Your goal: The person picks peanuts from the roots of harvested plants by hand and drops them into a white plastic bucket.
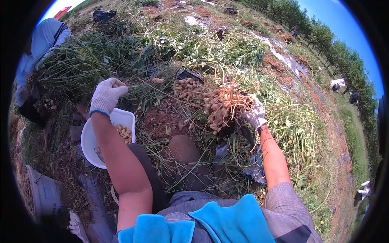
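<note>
My right hand (256,114), in a whitish knit glove, grips a bunch of uprooted peanut plants by the stems near the roots. Brown pods (217,112) hang in a cluster on its left side, and tangled roots (235,95) fan out above. My left hand (107,94), gloved with a blue cuff, is raised over the far rim of a white plastic tub (91,152); its fingers are curled, and whether they hold anything is unclear. Loose peanuts (124,133) lie in the tub, partly hidden by my left forearm. A single pod (158,80) shows right of that hand.
More peanuts (187,86) sit beside black plastic ahead. Pulled peanut vines (200,45) spread across the ground. A bucket of peanuts (45,191) stands at lower left, near another gloved hand (77,226). Another person (48,39) bends at upper left.
</note>
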Tool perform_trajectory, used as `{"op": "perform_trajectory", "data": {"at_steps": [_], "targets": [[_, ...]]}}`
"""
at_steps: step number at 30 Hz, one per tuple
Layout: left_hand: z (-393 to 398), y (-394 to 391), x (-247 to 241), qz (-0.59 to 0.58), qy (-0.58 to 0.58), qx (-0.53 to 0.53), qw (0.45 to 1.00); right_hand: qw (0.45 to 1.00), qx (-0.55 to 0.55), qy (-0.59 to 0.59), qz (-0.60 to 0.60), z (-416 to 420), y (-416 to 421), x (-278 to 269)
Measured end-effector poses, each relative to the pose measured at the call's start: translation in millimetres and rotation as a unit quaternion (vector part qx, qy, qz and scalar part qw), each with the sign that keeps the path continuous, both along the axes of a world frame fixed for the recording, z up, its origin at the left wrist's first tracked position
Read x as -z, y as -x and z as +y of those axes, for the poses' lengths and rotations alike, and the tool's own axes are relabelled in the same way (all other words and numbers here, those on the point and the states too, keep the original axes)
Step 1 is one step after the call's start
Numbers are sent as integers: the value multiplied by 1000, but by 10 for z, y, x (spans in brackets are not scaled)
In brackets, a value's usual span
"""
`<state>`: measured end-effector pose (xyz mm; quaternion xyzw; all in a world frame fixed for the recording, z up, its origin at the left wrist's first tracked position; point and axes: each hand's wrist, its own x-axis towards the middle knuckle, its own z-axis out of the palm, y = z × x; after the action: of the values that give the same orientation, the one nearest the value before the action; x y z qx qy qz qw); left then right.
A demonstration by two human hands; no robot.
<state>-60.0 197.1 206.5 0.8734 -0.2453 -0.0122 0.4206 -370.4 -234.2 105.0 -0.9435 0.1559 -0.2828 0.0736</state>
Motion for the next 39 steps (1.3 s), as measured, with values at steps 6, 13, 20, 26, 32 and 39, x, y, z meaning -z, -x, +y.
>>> {"op": "perform_trajectory", "data": {"at_steps": [6, 13, 20, 26, 32, 39], "targets": [[1046, -773, 1054, 217, -26, -160, 962, 1000, -2, 31, -3, -19, -35, 44], [-348, -105, 280, -81, 54, -31, 995, 980, -4, 185, -71, -395, 294, 519], [-1832, 1110, 493, 88, 91, 363, 923, 993, 0, -101, -66, 94, 297, 223], [-2004, 1153, 687, 93, 143, 358, 918, 987, -41, -137, -71, 159, 165, 110], [-2114, 1153, 830, 118, 125, 362, 916, 995, 14, -85, 39, 158, 249, 123], [-1878, 1252, 492, -46, -41, 286, 956, 994, 10, -74, 83, 255, 104, 26]]}}
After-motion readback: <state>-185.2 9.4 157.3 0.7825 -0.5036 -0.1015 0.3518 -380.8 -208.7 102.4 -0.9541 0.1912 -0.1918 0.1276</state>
